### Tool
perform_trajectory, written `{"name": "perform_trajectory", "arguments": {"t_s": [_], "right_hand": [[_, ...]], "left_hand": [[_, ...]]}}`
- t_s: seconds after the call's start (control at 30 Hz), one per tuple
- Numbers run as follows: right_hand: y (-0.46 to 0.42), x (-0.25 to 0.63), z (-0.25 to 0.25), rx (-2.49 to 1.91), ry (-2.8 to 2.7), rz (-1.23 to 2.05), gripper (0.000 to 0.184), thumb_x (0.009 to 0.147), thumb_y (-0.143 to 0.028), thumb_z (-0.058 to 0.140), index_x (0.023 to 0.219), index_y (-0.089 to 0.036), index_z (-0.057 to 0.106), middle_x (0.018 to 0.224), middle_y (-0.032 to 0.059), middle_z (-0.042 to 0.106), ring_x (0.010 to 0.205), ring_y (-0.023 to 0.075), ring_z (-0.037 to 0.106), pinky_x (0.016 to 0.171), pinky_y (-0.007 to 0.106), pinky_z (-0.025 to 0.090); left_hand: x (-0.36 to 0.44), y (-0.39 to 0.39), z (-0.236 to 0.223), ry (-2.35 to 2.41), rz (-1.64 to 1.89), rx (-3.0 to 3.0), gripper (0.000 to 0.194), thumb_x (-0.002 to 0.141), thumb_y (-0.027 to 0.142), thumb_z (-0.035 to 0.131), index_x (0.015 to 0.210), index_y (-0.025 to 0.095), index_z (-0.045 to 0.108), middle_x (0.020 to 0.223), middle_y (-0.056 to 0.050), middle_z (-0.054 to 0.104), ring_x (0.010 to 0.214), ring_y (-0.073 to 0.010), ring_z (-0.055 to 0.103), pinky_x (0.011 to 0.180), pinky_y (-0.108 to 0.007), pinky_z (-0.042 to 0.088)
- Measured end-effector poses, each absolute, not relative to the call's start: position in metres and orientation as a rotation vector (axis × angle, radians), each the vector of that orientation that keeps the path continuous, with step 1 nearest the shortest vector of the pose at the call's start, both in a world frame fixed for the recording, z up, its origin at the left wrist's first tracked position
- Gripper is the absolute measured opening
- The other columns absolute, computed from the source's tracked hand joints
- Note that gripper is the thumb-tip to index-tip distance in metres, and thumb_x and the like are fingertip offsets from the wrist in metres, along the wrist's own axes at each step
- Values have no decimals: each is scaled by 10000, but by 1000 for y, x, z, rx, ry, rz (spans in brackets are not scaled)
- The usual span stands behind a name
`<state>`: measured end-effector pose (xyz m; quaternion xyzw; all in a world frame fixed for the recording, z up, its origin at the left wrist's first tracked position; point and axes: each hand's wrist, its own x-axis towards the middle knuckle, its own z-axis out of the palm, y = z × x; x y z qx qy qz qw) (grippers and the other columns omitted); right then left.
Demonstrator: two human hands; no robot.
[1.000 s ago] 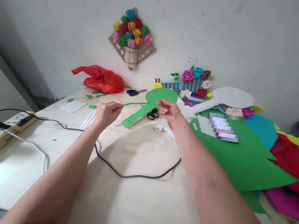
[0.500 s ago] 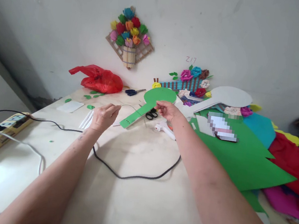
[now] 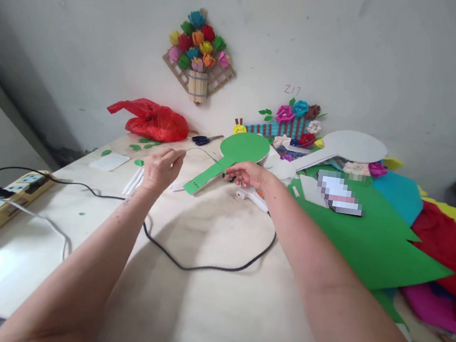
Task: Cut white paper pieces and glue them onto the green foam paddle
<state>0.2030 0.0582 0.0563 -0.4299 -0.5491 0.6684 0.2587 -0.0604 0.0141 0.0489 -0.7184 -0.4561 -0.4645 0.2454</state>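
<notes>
My left hand (image 3: 162, 168) is closed in a pinch on one end of a thin dark strand (image 3: 200, 150). The strand arcs over to the handle of a green paddle-shaped cutout (image 3: 245, 147), which has a round head and a row of small dark dots near the handle's end. My right hand (image 3: 248, 174) is at the right side of that handle, just below the round head, fingers bent together; whatever they pinch is too small to make out. Under the right hand, black-handled scissors are mostly covered. A white glue gun (image 3: 252, 198) lies just below it.
White sticks (image 3: 133, 181), green paper leaves (image 3: 135, 148) and a red plastic bag (image 3: 156, 121) are at left. Dark blue scissors (image 3: 202, 140) lie behind. A black cord (image 3: 192, 269) loops across the front. Green sheets (image 3: 353, 245), a white paddle shape (image 3: 354, 146) and a phone (image 3: 340, 193) are at right.
My right hand has moved down and left, from the paddle's round head to its handle, covering the black-handled scissors. My left hand has shifted slightly upward, and the strand arcs higher.
</notes>
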Motion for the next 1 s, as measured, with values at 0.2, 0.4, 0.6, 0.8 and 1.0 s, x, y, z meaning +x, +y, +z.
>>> {"name": "perform_trajectory", "arguments": {"t_s": [0.2,0.4,0.6,0.8,1.0], "right_hand": [[54,203,51,-1189,-1441,1923,331,899,-303,354,813,-106,606,544,60,604,321,73,373,306,185,246],[59,203,49,-1066,-1418,1963,234,870,-203,405,755,-92,575,532,52,578,332,62,371,304,167,250],[61,201,50,-1006,-1395,1915,129,829,-133,491,719,-106,554,532,10,546,347,36,356,298,140,238],[59,201,52,-1017,-1396,1812,122,797,-82,563,678,-102,551,514,-8,537,344,17,350,291,124,242],[59,207,55,-1175,-1414,1584,110,709,15,643,737,-89,616,505,20,601,334,38,432,325,136,364]], "left_hand": [[-60,15,47,-1236,-1240,-1948,218,816,248,467,792,190,676,692,-49,645,628,-138,571,626,-239,401],[-64,16,41,-1270,-1259,-1954,217,814,247,465,798,192,675,688,-50,637,631,-136,571,623,-237,404],[-67,14,40,-1281,-1245,-1924,219,816,244,466,800,192,678,701,-48,657,618,-129,575,610,-224,407],[-72,14,36,-1308,-1264,-1910,228,825,255,459,820,196,679,718,-50,660,636,-133,585,591,-217,403],[-75,13,30,-1305,-1155,-1983,230,841,270,457,853,207,678,690,-52,632,636,-134,576,560,-215,384]]}}
